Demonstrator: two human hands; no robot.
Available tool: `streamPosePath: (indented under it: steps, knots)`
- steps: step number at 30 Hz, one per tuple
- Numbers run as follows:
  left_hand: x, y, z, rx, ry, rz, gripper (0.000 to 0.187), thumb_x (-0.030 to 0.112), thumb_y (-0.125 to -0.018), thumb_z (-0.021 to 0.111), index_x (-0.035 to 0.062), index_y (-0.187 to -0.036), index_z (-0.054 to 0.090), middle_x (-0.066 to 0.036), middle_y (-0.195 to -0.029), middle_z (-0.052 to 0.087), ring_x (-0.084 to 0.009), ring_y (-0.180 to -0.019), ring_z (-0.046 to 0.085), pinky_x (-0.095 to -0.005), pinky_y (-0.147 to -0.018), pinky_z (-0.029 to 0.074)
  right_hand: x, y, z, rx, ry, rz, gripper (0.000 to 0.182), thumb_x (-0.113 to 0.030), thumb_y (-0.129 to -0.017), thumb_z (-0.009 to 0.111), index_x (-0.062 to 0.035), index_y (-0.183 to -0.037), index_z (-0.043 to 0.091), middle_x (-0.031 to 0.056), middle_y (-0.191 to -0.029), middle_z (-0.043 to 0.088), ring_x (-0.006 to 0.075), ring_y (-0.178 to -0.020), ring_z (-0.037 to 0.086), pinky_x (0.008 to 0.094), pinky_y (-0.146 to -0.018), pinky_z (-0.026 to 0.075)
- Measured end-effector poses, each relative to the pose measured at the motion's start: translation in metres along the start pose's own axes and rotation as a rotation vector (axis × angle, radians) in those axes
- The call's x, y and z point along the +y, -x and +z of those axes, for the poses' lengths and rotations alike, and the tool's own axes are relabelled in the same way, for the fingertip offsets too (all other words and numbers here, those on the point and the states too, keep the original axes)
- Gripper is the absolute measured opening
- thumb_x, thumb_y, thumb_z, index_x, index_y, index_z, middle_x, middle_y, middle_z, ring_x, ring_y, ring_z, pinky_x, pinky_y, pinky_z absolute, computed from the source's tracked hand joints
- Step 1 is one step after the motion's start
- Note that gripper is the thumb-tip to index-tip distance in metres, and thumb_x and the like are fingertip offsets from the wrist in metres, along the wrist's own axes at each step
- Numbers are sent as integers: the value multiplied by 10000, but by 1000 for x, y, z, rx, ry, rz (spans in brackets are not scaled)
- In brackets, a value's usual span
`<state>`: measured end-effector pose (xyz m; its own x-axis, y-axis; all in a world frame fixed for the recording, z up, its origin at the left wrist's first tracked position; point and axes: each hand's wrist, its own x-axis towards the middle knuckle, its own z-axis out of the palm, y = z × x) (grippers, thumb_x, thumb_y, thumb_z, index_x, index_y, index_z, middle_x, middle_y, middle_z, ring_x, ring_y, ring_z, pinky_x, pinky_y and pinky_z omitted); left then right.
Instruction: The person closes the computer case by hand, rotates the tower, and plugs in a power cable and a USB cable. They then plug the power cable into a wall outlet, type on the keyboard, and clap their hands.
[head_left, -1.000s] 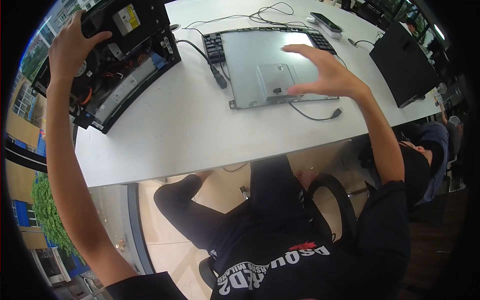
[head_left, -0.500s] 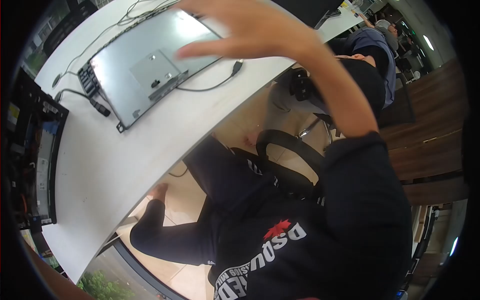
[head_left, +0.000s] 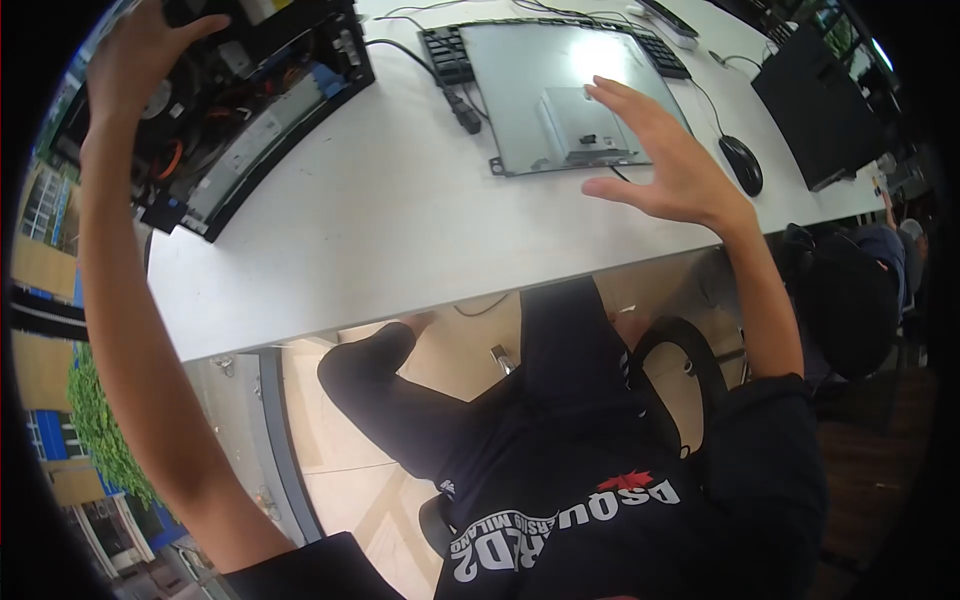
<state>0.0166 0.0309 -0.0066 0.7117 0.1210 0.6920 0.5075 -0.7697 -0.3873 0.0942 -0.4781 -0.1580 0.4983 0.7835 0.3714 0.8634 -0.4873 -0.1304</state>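
My left hand is over the far side of a computer case, its thumb stretched out and apart from the fingers. The fingertips run to the frame's top edge, so their contact with the case is hard to judge. The case is uncovered, showing wires, a fan and boards inside. My right hand is open, fingers and thumb spread, above the near right part of a flat metal computer side panel. A raised square section stands out on that panel. Nothing is in the right hand.
Under the panel lies a black keyboard. A black cable's plug rests beside it on the white table. A black mouse and a dark upright box-like object are at right. Another person sits further right.
My view has turned left, bringing more of the computer case in. My left hand has come up over the case. My right hand has lowered towards the panel's near side, still open.
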Motion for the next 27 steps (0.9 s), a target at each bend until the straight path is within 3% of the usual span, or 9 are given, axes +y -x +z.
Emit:
streamPosePath:
  steps: [2, 5, 10, 11, 27]
  knots:
    - [14, 4, -29, 32, 159, -24, 1068, 808, -632, 853, -31, -1269, 677, -215, -1094, 774, -395, -992, 748, -520, -912, 573, 4, -22, 24, -12, 81, -32, 897, -562, -910, 770, -57, -1578, 449, 250, -1605, 459, 428, -1490, 426, 493, -1241, 346]
    - [32, 20, -51, 85, 176, -78, 897, 492, -636, 980, -38, -1268, 629, -246, -1078, 736, -395, -1063, 715, -481, -970, 567, 8, -35, 36, -69, 60, 43, 860, -591, -919, 737, -48, -1543, 502, 258, -1598, 461, 446, -1480, 429, 506, -1229, 351]
    - [25, 13, -45, 33, 247, -97, 814, 477, -656, 975, -51, -1173, 632, -253, -1051, 735, -396, -1039, 721, -468, -951, 574, 11, -35, 41, -49, 58, 55, 727, -496, -941, 734, -59, -1496, 561, 262, -1570, 488, 441, -1439, 473, 486, -1196, 386]
    - [25, 19, -47, 106, 243, -53, 810, 466, -663, 975, -59, -1174, 630, -252, -1044, 736, -397, -1042, 722, -470, -953, 573, 13, -35, 41, -27, 35, 41, 697, -445, -932, 752, -82, -1497, 565, 260, -1551, 504, 437, -1418, 492, 482, -1180, 404]
    - [22, 13, -41, 63, 194, -73, 867, 533, -659, 971, -47, -1205, 631, -214, -1055, 744, -362, -1054, 730, -435, -962, 585, 29, -39, 49, 142, -113, -25, 643, -289, -784, 870, -71, -1362, 694, 189, -1366, 627, 354, -1270, 603, 432, -1078, 485]
